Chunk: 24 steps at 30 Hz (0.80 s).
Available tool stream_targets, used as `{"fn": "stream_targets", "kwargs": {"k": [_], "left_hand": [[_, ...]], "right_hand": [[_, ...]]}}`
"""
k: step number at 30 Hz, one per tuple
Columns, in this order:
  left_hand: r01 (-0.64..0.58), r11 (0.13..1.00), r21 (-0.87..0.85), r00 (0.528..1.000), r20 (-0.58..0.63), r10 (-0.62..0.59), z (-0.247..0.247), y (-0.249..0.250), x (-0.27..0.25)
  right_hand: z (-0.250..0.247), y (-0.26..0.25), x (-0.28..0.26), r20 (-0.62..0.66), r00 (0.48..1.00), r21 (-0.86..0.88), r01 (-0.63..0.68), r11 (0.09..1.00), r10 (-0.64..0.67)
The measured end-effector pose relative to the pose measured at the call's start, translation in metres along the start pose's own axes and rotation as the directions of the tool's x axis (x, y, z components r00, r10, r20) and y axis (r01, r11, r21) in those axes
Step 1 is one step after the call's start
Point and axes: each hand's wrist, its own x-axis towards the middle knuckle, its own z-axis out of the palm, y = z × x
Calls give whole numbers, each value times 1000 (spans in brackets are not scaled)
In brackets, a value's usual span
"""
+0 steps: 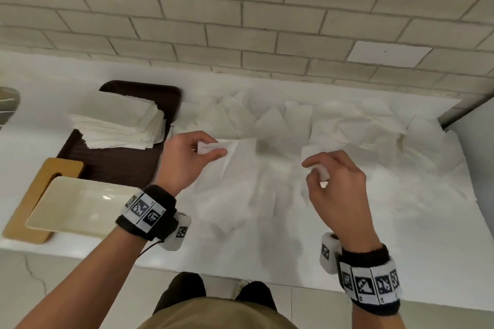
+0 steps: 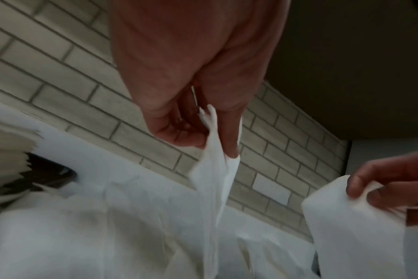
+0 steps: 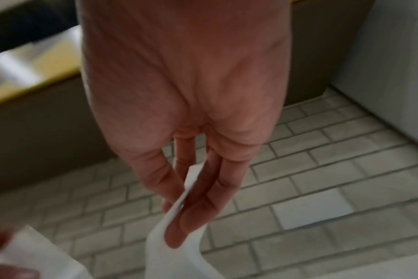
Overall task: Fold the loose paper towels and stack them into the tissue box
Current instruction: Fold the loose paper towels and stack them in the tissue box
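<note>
Both hands pinch one thin white towel [image 1: 240, 168] by its far corners, left hand [image 1: 184, 160] and right hand [image 1: 336, 181] thumb to fingertips, above the loose pile [image 1: 347, 123]. Such limp, creased paper may tear or fold crooked if pulled unevenly. The cream box [image 1: 80, 203] waits near left, beside the folded stack [image 1: 120, 125].

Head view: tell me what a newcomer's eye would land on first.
The two hands at the centre, left hand and right hand, each pinching a top corner of one white paper towel lifted over the counter. Behind them, loose paper towels sprawl along the white counter below the brick wall. At left, a folded stack sits on a dark tray.
</note>
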Motion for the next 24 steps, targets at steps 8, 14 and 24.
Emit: {"fn": "stream_targets", "kwargs": {"k": [8,14,24], "left_hand": [[-125,973,193,960,-226,168,-178,-5,-3],[-180,946,269,907,-326,266,-304,-23,-10],[-151,943,296,945,-236,226,-378,-71,-14]], "right_hand": [[100,-172,-10,371,918,379,-13,925,-139],[161,-290,-35,346,931,753,-202,627,-114],[295,-297,-91,577,796,133,-312,941,183]]}}
